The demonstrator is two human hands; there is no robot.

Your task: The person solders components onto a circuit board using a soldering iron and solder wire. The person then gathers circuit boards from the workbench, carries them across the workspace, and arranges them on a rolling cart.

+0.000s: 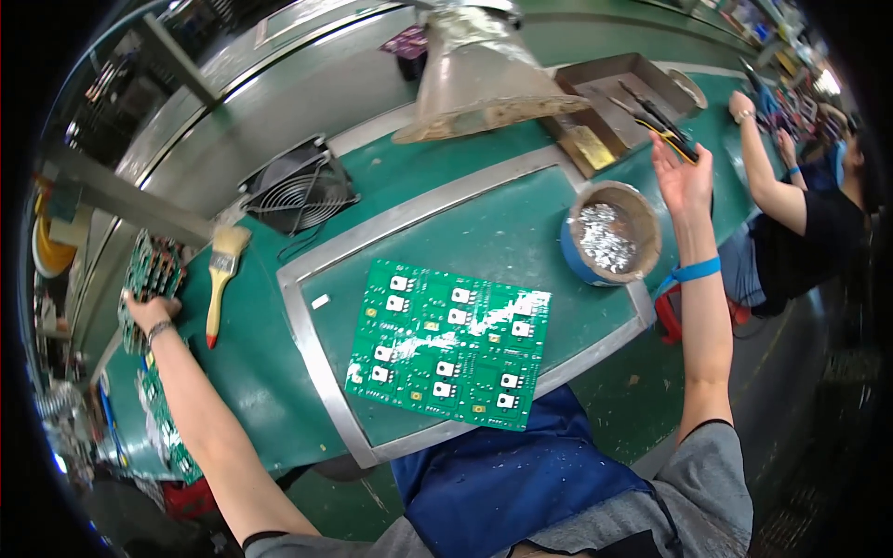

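My left hand (153,312) is at the far left, its fingers closed round the edge of a stack of green circuit boards (153,265). Up at the right, my right hand (686,181) holds pliers with black and yellow handles (672,142); their jaws are hard to make out. Between my arms lies one large green circuit board (451,344) bearing several white-topped components, its lower edge overhanging the metal frame (321,391) on the table. A round tub (575,244) of small shiny metal bits stands beyond the board's right corner.
A brush (222,279) lies beside the stack, near a black fan (298,186). An extraction hood (484,79) hangs over the far edge. Behind my right hand sits a metal tray (605,93) with tools. More boards (163,418) lie left of my forearm; a co-worker (805,200) works at right.
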